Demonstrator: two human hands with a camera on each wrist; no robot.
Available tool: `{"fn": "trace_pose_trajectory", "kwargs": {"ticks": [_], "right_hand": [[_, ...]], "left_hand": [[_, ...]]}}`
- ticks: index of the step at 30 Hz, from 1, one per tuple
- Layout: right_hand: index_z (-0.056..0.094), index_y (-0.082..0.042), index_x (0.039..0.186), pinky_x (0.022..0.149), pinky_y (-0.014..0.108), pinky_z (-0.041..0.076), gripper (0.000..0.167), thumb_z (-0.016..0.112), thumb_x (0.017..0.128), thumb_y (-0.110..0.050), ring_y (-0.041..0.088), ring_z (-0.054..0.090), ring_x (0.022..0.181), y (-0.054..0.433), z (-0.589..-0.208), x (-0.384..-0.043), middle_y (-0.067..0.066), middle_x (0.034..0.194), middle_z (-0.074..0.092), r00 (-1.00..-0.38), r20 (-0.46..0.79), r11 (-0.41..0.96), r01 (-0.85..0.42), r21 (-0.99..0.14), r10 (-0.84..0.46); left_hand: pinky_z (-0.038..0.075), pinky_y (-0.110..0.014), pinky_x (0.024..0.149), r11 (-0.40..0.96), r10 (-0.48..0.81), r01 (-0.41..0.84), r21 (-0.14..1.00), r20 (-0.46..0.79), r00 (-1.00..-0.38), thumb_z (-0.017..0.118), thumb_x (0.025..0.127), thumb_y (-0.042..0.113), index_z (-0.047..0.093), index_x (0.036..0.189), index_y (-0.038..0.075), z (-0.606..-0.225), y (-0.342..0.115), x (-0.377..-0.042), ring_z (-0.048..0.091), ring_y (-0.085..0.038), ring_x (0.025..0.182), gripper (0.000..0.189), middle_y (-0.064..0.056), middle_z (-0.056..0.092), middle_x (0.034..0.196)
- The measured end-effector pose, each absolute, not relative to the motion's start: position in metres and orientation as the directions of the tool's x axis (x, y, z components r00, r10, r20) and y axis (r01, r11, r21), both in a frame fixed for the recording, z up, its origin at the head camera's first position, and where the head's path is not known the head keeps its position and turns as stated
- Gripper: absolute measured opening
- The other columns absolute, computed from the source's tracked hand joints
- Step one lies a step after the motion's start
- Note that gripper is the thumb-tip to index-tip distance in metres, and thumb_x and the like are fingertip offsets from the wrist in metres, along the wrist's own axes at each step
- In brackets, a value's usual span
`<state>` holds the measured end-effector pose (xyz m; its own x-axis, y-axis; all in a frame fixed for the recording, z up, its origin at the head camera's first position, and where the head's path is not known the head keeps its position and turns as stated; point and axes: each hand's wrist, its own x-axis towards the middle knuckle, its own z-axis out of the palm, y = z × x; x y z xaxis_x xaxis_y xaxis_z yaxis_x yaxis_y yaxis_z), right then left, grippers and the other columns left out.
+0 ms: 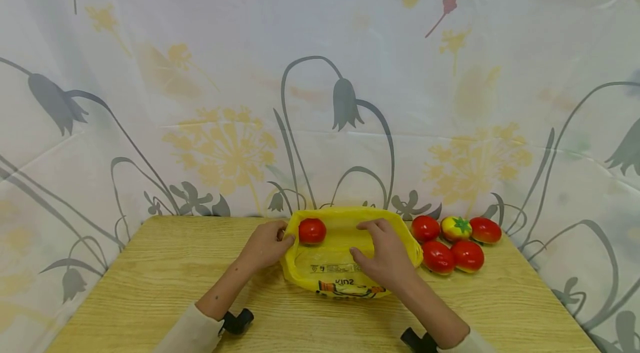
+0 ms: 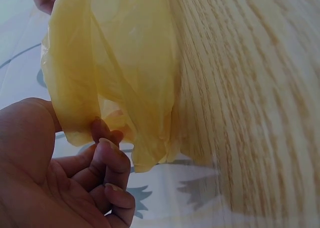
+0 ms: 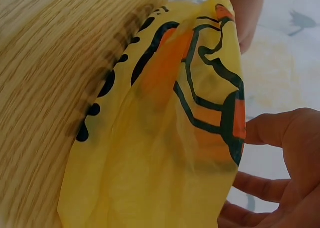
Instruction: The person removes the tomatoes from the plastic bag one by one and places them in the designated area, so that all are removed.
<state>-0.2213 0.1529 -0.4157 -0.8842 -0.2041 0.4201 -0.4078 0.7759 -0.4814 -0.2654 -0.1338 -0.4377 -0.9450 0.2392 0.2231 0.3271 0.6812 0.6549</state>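
A yellow plastic bag (image 1: 332, 275) with a printed front stands on the table, its mouth spread wide. My left hand (image 1: 267, 244) pinches the bag's left rim; in the left wrist view the fingers curl at the thin yellow film (image 2: 135, 47). One red tomato (image 1: 312, 231) lies inside the bag at the left end. Over the right part of the mouth is my right hand (image 1: 387, 255), thumb and fingers apart with nothing between them. In the right wrist view, that hand (image 3: 295, 163) is partly hidden behind the bag's printed side (image 3: 150, 153).
Right of the bag, several more tomatoes (image 1: 468, 256) sit in a close group, one showing its yellow end with a green star-shaped top (image 1: 456, 228). The wooden table (image 1: 200, 264) ends at the back against a flower-printed curtain (image 1: 320, 136).
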Motion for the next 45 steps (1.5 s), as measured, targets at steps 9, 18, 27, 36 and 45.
{"fn": "trace_pose_trajectory", "kwargs": {"ticks": [9, 18, 27, 36, 45], "right_hand": [[0.068, -0.004, 0.128, 0.097, 0.051, 0.056, 0.046, 0.086, 0.088, -0.018, 0.034, 0.064, 0.109, 0.140, -0.418, -0.225, 0.016, 0.126, 0.062, -0.898, 0.387, 0.770, -0.396, -0.500, -0.210], [0.068, -0.005, 0.129, 0.097, 0.050, 0.056, 0.045, 0.085, 0.090, -0.018, 0.034, 0.064, 0.112, 0.129, -0.419, -0.228, 0.016, 0.128, 0.062, -0.902, 0.368, 0.749, -0.402, -0.527, -0.225], [0.068, -0.004, 0.130, 0.098, 0.050, 0.056, 0.045, 0.085, 0.090, -0.019, 0.034, 0.064, 0.114, 0.118, -0.419, -0.229, 0.016, 0.129, 0.062, -0.901, 0.358, 0.737, -0.414, -0.535, -0.245], [0.068, -0.004, 0.131, 0.099, 0.051, 0.056, 0.046, 0.084, 0.090, -0.019, 0.034, 0.064, 0.117, 0.106, -0.420, -0.234, 0.016, 0.130, 0.062, -0.899, 0.353, 0.723, -0.423, -0.547, -0.259], [0.066, 0.001, 0.134, 0.099, 0.053, 0.056, 0.050, 0.083, 0.091, -0.018, 0.037, 0.064, 0.118, 0.097, -0.426, -0.240, 0.020, 0.134, 0.060, -0.902, 0.313, 0.692, -0.429, -0.581, -0.296]], "left_hand": [[0.030, -0.026, 0.054, 0.679, 0.242, 0.330, 0.656, 0.224, -0.944, 0.067, 0.100, 0.012, 0.055, 0.078, 0.012, -0.438, -0.134, -0.266, 0.032, -0.012, 0.053, 0.025, 0.003, 0.036, 0.061], [0.030, -0.025, 0.054, 0.682, 0.235, 0.319, 0.658, 0.216, -0.948, 0.067, 0.100, 0.014, 0.058, 0.081, 0.011, -0.440, -0.135, -0.266, 0.032, -0.011, 0.053, 0.022, 0.003, 0.037, 0.061], [0.030, -0.025, 0.053, 0.679, 0.230, 0.316, 0.662, 0.217, -0.949, 0.068, 0.100, 0.014, 0.061, 0.085, 0.010, -0.440, -0.134, -0.265, 0.033, -0.011, 0.053, 0.017, 0.003, 0.038, 0.061], [0.031, -0.025, 0.052, 0.673, 0.231, 0.322, 0.666, 0.224, -0.947, 0.068, 0.099, 0.015, 0.062, 0.086, 0.010, -0.439, -0.133, -0.265, 0.034, -0.010, 0.052, 0.016, 0.004, 0.038, 0.061], [0.031, -0.025, 0.052, 0.677, 0.219, 0.303, 0.670, 0.210, -0.953, 0.068, 0.099, 0.014, 0.064, 0.089, 0.009, -0.438, -0.133, -0.266, 0.035, -0.011, 0.052, 0.012, 0.003, 0.040, 0.062]]}}
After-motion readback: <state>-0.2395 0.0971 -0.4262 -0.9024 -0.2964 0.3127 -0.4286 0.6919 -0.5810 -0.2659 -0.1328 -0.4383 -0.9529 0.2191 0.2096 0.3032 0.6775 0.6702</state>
